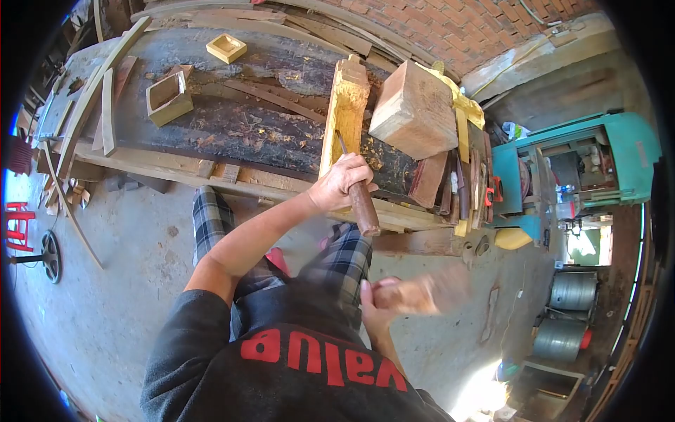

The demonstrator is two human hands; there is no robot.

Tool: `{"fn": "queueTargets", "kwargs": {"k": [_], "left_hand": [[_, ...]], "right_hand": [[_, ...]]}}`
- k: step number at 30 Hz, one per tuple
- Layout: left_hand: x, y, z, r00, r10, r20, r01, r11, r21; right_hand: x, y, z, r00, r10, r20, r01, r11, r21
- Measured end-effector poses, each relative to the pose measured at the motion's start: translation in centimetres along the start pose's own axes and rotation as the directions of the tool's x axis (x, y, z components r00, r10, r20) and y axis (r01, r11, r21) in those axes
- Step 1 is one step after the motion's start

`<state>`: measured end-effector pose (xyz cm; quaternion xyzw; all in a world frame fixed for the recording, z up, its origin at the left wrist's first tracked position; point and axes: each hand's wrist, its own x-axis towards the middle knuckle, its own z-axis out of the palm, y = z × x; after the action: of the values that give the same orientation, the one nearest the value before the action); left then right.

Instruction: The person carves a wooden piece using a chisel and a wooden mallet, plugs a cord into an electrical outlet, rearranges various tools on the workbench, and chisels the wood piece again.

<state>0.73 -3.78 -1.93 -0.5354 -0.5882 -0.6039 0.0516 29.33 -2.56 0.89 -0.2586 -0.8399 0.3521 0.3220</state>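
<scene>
My left hand (pixel 343 181) is wrapped around the brown wooden handle of a chisel (pixel 363 209). The chisel's thin metal blade reaches into the hollow of a yellowish carved wood piece (pixel 349 98) lying on the bench. Lower down, beside my right thigh, my right hand (pixel 377 299) grips a wooden mallet (pixel 427 292), whose head is smeared by motion. The mallet is apart from the chisel handle. Where the blade's tip meets the wood is too small to make out.
The dark, rough bench (pixel 246 133) carries a square wood block (pixel 415 112), two small hollowed wooden boxes (pixel 169 105) and long strips (pixel 105 77). Several tools (pixel 460 186) lie at its right end. A teal machine (pixel 633 158) stands farther right.
</scene>
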Motion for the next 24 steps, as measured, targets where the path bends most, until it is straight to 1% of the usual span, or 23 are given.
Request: {"fn": "queueTargets", "kwargs": {"k": [1,2,3,4,5,7,8,9,11,13,14,15,17,18,19,20,21,22,23,24], "left_hand": [[0.0,-0.1,-0.1,1.000,0.005,0.013,-0.005,1.000,-0.001],[0.0,-0.2,-0.1,1.000,0.008,0.027,-0.008,1.000,0.000],[-0.1,-0.2,0.1,1.000,0.009,0.030,-0.009,1.000,0.000],[0.1,-0.3,0.3,1.000,-0.005,0.027,0.004,1.000,0.022],[0.2,-0.5,0.3,1.000,-0.021,0.020,0.020,0.999,0.046],[-0.1,0.0,0.1,0.999,-0.018,0.044,0.015,0.998,0.060],[-0.3,0.4,0.2,0.999,0.027,0.041,-0.028,0.999,0.031],[-0.4,0.8,0.4,0.997,0.072,0.037,-0.072,0.997,0.000],[-0.7,2.9,0.2,0.995,0.087,0.042,-0.086,0.996,-0.015],[-1.2,3.6,0.3,0.995,-0.035,0.095,0.036,0.999,-0.008],[-1.5,3.3,0.3,0.993,-0.072,0.098,0.075,0.997,-0.024],[-1.5,3.3,0.3,0.992,-0.077,0.100,0.079,0.997,-0.023],[-1.4,3.2,0.2,0.994,-0.058,0.090,0.059,0.998,-0.011],[-1.3,3.2,0.2,0.994,-0.060,0.093,0.061,0.998,-0.012],[-1.0,3.4,0.1,0.995,-0.079,0.061,0.081,0.996,-0.039],[-0.7,3.5,0.1,0.995,-0.096,0.028,0.098,0.993,-0.068],[-0.6,3.3,0.2,0.995,-0.091,0.030,0.093,0.993,-0.070],[-0.7,3.0,0.3,0.996,-0.093,0.006,0.093,0.994,-0.061],[-0.8,2.7,0.2,0.995,-0.095,-0.020,0.094,0.994,-0.047],[-0.9,2.8,0.2,0.995,-0.098,-0.019,0.096,0.993,-0.069]], "right_hand": [[0.9,-0.6,0.3,1.000,0.000,-0.002,0.000,1.000,-0.004],[2.1,-1.1,0.8,0.963,0.257,0.074,-0.257,0.966,-0.017],[2.7,-1.5,1.2,0.855,0.497,0.144,-0.497,0.867,-0.044],[1.9,0.6,1.4,0.904,0.411,0.114,-0.419,0.906,0.055],[1.8,1.1,1.2,0.906,0.406,0.121,-0.415,0.908,0.061],[1.7,1.2,0.4,0.947,0.321,-0.019,-0.316,0.938,0.141],[1.6,1.1,-0.1,0.953,0.299,-0.036,-0.290,0.943,0.166],[1.7,0.5,-0.5,0.954,0.296,-0.039,-0.286,0.943,0.169],[1.5,-0.5,-1.6,0.966,0.259,0.000,-0.257,0.956,0.142],[0.6,-0.8,-2.5,0.959,0.282,0.021,-0.282,0.948,0.145],[0.3,-1.0,-2.7,0.953,0.298,0.045,-0.302,0.941,0.152],[0.3,-2.0,-2.8,0.952,0.302,0.048,-0.305,0.940,0.152],[0.3,-4.0,-2.8,0.974,0.225,-0.022,-0.216,0.952,0.215],[-0.1,-3.0,-2.8,0.973,0.229,-0.022,-0.219,0.952,0.216],[-0.7,-1.2,-2.8,0.982,0.168,0.083,-0.164,0.985,-0.057],[-1.0,-0.2,-2.8,0.971,0.134,0.197,-0.066,0.946,-0.317],[-0.3,-1.0,-2.1,0.972,0.133,0.192,-0.067,0.946,-0.318],[0.9,-2.4,-0.8,0.972,0.197,0.128,-0.177,0.972,-0.152],[1.7,-3.2,0.1,0.961,0.266,0.079,-0.269,0.963,0.028],[1.4,-3.1,-0.4,0.970,0.231,0.081,-0.232,0.973,0.001]]}}
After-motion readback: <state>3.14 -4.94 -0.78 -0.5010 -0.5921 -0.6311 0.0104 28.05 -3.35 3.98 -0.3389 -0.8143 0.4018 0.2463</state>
